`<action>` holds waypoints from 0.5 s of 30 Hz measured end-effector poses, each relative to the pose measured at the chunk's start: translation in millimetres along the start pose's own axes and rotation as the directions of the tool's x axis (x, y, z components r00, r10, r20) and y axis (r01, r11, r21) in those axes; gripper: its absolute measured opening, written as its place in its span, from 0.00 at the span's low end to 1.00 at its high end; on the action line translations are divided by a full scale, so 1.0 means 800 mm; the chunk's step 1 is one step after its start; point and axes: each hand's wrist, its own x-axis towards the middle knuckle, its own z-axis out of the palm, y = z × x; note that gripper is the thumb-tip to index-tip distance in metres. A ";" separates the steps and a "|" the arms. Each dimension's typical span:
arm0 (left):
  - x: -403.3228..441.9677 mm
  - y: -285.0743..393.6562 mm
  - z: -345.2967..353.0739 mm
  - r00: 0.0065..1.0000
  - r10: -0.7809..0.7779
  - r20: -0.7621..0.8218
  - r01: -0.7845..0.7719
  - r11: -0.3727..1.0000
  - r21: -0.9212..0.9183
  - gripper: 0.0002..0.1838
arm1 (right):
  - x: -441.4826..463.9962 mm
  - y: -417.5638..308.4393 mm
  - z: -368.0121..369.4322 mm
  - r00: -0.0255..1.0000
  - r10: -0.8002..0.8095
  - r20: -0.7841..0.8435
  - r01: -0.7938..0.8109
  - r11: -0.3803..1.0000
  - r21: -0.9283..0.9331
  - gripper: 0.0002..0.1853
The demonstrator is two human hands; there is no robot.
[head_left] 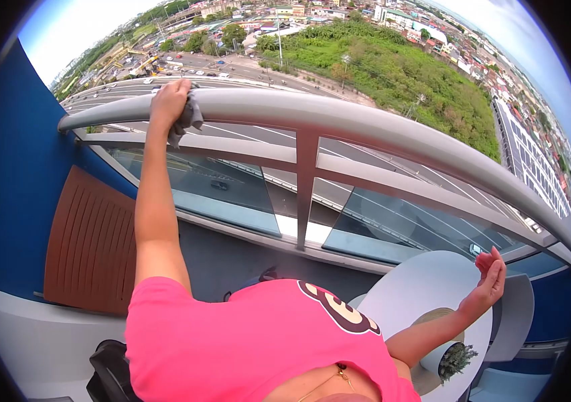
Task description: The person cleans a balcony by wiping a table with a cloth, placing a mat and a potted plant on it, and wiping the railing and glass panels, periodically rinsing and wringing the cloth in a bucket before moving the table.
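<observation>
My left hand is closed around a grey cloth on top of the rounded metal railing, near the railing's left end. Part of the cloth hangs down the near side of the rail. On the right, my right hand is raised over the white table, with its fingers loosely bent and apart and nothing seen in them. Below that forearm, a small potted plant in a white pot stands on a round woven mat on the table.
Glass panels fill the space under the railing, with a post in the middle. A brown slatted piece of furniture stands by the blue wall. A grey chair is beside the table. A road lies far below.
</observation>
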 end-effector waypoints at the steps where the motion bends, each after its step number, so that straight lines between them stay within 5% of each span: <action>1: -0.023 0.046 0.016 0.993 0.112 -0.042 -0.114 0.993 -0.039 0.21 | 0.009 -0.003 0.012 1.000 -0.018 -0.020 0.018 1.000 0.001 0.16; 5: -0.109 0.234 0.064 0.827 0.538 -0.165 -0.557 0.823 -0.109 0.16 | 0.053 -0.046 0.139 0.960 -0.253 0.122 0.252 0.967 0.018 0.15; 6: -0.122 0.262 0.078 0.762 0.601 -0.242 -0.638 0.762 -0.113 0.16 | 0.058 -0.060 0.182 0.925 -0.324 0.200 0.310 0.946 0.098 0.14; 8: -0.132 0.281 0.079 0.707 0.669 -0.231 -0.700 0.708 -0.090 0.17 | 0.064 -0.090 0.255 0.777 -0.471 0.418 0.544 0.836 -0.070 0.14; 12: -0.101 0.184 0.063 0.606 0.714 -0.351 -0.786 0.606 -0.122 0.17 | 0.056 -0.086 0.327 0.675 -0.338 0.656 0.662 0.670 -0.336 0.23; 15: -0.052 0.046 0.037 0.647 0.645 -0.407 -0.693 0.720 0.040 0.14 | 0.050 -0.080 0.332 0.689 -0.271 0.672 0.660 0.618 -0.427 0.25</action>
